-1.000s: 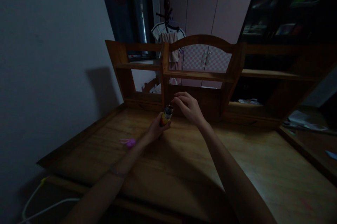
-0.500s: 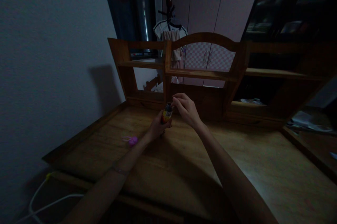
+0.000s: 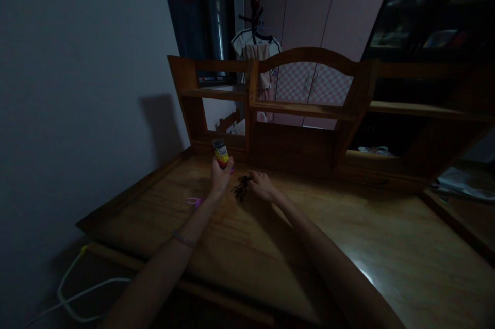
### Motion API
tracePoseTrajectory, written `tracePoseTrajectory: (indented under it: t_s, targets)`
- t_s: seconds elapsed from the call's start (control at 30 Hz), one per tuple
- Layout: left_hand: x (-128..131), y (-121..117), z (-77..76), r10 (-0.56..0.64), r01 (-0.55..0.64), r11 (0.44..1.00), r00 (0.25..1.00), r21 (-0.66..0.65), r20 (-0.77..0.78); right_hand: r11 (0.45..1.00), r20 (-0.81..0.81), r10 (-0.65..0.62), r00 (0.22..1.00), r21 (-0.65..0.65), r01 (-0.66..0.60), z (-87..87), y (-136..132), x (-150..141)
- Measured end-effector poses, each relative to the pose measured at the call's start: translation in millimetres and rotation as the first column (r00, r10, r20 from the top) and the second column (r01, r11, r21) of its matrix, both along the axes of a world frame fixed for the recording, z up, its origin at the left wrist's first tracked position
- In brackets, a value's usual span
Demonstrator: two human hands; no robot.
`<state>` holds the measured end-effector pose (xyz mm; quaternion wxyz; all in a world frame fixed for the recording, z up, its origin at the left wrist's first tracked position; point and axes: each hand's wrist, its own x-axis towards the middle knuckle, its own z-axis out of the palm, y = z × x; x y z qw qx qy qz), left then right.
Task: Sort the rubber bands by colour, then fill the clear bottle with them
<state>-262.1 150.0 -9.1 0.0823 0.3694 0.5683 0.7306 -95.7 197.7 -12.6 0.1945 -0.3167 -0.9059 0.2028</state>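
Note:
My left hand (image 3: 220, 178) is closed around a small container (image 3: 221, 154) with a yellow, dark and reddish label and a see-through upper part, raised above the desk. On the desktop, my right hand (image 3: 263, 186) touches the right side of a loose pile of small, thin dark pieces (image 3: 240, 188). Its fingers are bent and pressed together at the pile; what they pinch is too dark and small to name. A purple object with a pale loop (image 3: 197, 202) lies left of the pile, partly behind my left forearm.
The wooden desk (image 3: 340, 246) has a shelf unit (image 3: 301, 108) along its back. A wall (image 3: 96, 86) bounds the left side. White cables (image 3: 96, 284) hang by the front left edge. Clothes on a stand (image 3: 255, 50) and pink cupboard doors (image 3: 305, 4) are behind.
My left hand has moved left and slightly up with the container. My right hand has dropped from the container's mouth to the dark pile on the desk, which now shows between my hands.

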Motion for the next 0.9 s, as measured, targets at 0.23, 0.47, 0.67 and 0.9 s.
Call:
tracePoseTrajectory:
  t_s: [0.23, 0.47, 0.67, 0.9]
  targets:
    - [1, 4, -3.9, -0.089, 0.090, 0.995, 0.996, -0.049, 0.019, 0.983, 0.088, 0.177, 0.980, 0.041, -0.181, -0.7, -18, -9]
    - [3, 3, -6.4, -0.132, 0.132, 0.990, 0.991, -0.041, -0.010, 0.945, 0.098, 0.272, 0.957, 0.161, -0.285, 4.2, -29, -10]
    - [5, 4, -6.6, -0.137, 0.134, 0.988, 0.990, -0.075, -0.034, 0.967, 0.107, 0.195, 0.975, 0.145, -0.210, 1.5, -29, -11]
    - [15, -3, -2.7, -0.209, 0.184, 0.970, 0.964, -0.160, -0.163, 0.993, 0.018, 0.090, 0.996, 0.081, -0.091, 3.4, -23, -8]
